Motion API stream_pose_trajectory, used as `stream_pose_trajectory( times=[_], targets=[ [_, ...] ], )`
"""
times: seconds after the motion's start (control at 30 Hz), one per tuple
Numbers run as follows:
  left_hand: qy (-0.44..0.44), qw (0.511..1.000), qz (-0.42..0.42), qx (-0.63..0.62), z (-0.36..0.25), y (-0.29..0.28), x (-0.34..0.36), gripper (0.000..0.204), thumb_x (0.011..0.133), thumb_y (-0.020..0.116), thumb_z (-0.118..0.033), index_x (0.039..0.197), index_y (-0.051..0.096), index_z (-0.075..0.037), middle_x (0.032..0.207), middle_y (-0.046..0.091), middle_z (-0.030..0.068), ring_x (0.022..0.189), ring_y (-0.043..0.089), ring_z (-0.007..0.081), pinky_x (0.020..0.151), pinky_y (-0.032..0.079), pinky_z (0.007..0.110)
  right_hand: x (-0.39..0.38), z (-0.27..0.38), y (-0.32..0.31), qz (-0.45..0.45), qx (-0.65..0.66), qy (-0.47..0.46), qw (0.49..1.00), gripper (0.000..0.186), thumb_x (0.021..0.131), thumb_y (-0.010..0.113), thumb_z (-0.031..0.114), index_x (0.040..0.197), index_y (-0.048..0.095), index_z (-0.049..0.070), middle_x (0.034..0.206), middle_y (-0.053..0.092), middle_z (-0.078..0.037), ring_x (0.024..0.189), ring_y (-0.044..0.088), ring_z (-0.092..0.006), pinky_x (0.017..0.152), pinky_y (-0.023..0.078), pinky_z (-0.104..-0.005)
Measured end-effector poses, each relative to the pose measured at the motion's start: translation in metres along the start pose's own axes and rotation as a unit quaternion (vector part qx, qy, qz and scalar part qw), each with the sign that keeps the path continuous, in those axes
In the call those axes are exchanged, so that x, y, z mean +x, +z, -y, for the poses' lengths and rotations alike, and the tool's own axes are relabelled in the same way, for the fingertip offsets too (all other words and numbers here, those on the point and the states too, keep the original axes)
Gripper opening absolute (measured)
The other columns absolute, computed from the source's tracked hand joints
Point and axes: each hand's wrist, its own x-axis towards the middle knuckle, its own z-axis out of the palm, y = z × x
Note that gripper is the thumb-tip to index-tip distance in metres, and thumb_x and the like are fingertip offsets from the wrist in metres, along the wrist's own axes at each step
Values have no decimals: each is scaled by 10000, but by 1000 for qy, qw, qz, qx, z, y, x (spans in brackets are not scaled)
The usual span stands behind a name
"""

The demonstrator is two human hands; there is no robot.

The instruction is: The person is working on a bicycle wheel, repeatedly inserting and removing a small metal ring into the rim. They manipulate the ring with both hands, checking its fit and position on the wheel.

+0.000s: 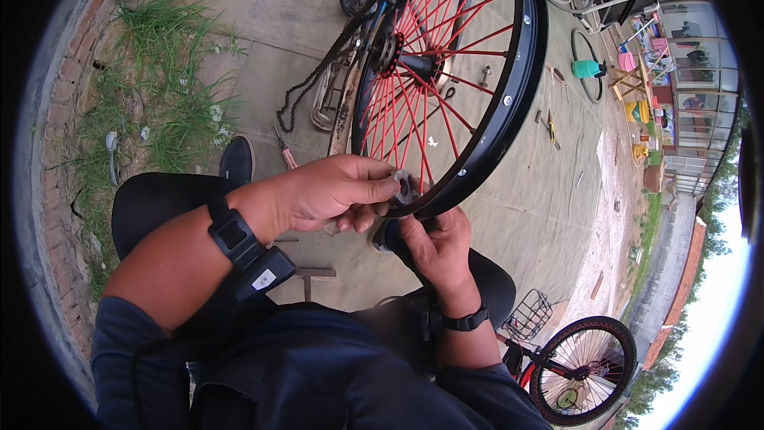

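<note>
A bicycle wheel with a black rim (529, 56) and red spokes (469, 4) stands tilted in front of me, still mounted in its frame. My left hand (342, 195) pinches a small grey metal piece, like a spoke wrench (405, 186), against the near lower part of the wheel where spokes meet the rim. Just to its right, my right hand (442, 248) grips the bottom of the rim, thumb towards me; its other fingers are partly hidden behind the rim. A dark chain (296, 99) hangs loose left of the hub (418, 66).
Red-handled pliers (286, 151) lie by my left shoe (237, 161). More hand tools (551, 129) rest on the floor to the right, near a tyre (574, 52) and green watering can (587, 69). Another bicycle (585, 370) is at lower right; grass (163, 87) grows at left.
</note>
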Motion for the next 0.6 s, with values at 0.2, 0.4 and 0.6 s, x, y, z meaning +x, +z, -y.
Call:
stream_pose_trajectory(
  times=[0.2,0.4,0.6],
  targets=[
    [-8,997,-59,50,-1,6,4,339,1034,641,-414,1144,676,-95,788,605,-49,542,513,29,462,342,199,1,-4,-3,19,-54,-36,998,256,923,748,114,1165,695,51,1071,664,-100,895,678,-231,759,546,-323],
    [-8,990,-108,88,-1,10,11,420,969,725,-455,1075,665,-54,791,616,-26,522,493,49,450,349,222,0,-11,-5,53,-56,-39,996,234,932,723,93,1159,683,55,1072,664,-88,944,658,-242,804,540,-329],
    [24,983,-145,107,-2,21,17,426,950,760,-417,1020,662,-8,755,645,25,512,522,77,455,394,249,0,6,9,-5,174,57,983,305,949,688,2,1231,583,54,1031,640,-16,868,602,-66,704,506,-228]
  ],
)
